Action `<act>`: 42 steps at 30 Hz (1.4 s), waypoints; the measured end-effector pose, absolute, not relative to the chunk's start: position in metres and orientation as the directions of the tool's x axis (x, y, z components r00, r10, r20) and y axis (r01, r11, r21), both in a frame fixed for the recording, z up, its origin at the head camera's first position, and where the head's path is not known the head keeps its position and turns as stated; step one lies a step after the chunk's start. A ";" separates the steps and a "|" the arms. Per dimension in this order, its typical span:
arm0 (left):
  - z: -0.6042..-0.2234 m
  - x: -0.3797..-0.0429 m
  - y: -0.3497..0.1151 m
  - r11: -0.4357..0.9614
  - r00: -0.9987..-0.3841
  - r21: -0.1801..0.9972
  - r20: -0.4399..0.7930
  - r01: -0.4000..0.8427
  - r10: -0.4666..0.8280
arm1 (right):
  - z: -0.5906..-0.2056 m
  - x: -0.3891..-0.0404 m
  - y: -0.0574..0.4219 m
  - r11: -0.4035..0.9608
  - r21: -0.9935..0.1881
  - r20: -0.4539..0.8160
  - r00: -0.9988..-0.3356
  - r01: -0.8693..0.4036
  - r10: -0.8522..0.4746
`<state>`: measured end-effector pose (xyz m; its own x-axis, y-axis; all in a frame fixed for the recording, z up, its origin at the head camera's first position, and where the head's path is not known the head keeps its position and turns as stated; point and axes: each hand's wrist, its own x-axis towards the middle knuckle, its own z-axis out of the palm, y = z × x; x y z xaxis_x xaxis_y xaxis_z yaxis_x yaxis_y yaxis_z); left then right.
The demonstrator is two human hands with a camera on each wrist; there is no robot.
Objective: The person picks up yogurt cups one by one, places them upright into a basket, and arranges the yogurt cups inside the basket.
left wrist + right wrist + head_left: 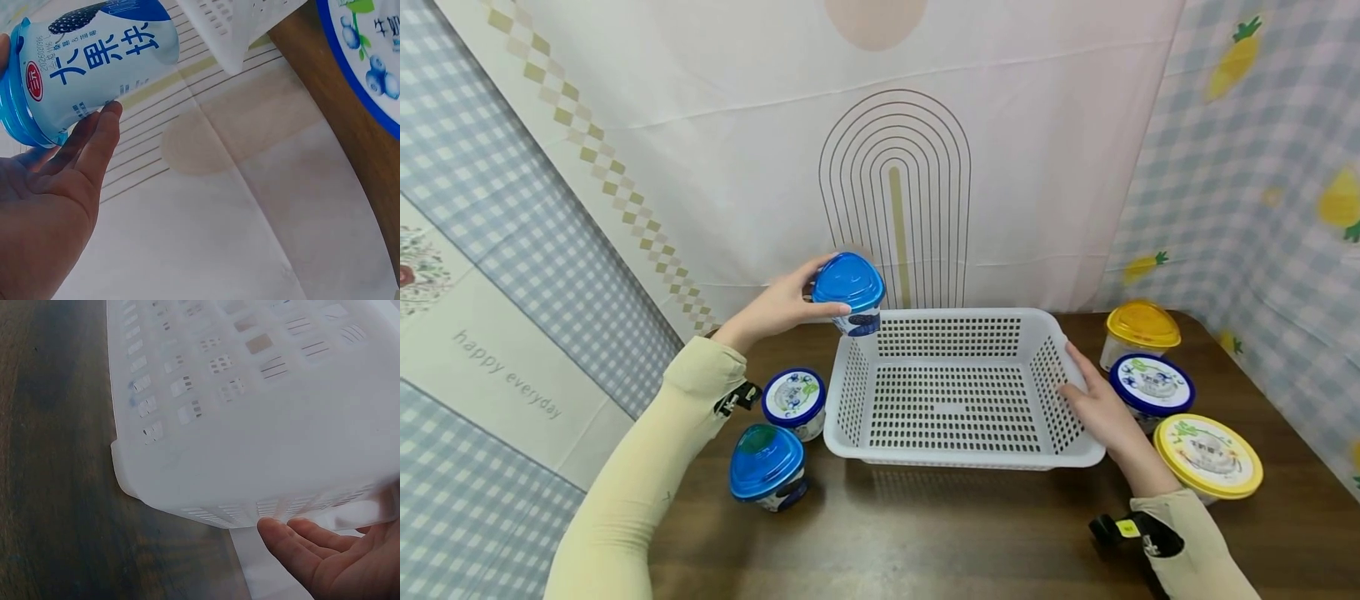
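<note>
My left hand (785, 302) holds a yogurt cup (859, 323) with a domed blue lid, raised over the back left corner of a white plastic basket (951, 461). In the left wrist view the fingers reach round the lid end of the cup (106, 69), which has a blackberry picture and blue characters on its side. My right hand (1101, 412) grips the basket's right rim, thumb over the edge. Fingertips meet the end of the basket (250, 450) in the right wrist view; the thumb is hidden there. Nothing lies inside the basket.
Left of the basket stand a tub with a white and blue lid (793, 397) and a blue-lidded cup (767, 462). Along the right are a yellow-lidded cup (1142, 325), a blue-rimmed tub (1152, 383) and a yellow-rimmed tub (1208, 455). A printed cloth (1037, 167) hangs behind the table.
</note>
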<state>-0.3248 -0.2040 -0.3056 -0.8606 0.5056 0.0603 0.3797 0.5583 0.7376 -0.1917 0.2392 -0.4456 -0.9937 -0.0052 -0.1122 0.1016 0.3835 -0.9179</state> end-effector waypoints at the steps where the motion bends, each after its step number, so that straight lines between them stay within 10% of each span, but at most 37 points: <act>1: -0.306 -0.325 -0.203 0.556 -0.860 0.740 0.058 0.378 0.508 | -0.445 -0.192 0.239 0.385 -0.917 -0.112 -0.994 0.101 -0.004; 42: -0.353 -0.324 -0.168 0.636 -0.814 0.669 -0.080 0.384 0.576 | -0.445 -0.188 0.237 0.398 -0.911 -0.108 -0.994 0.104 0.011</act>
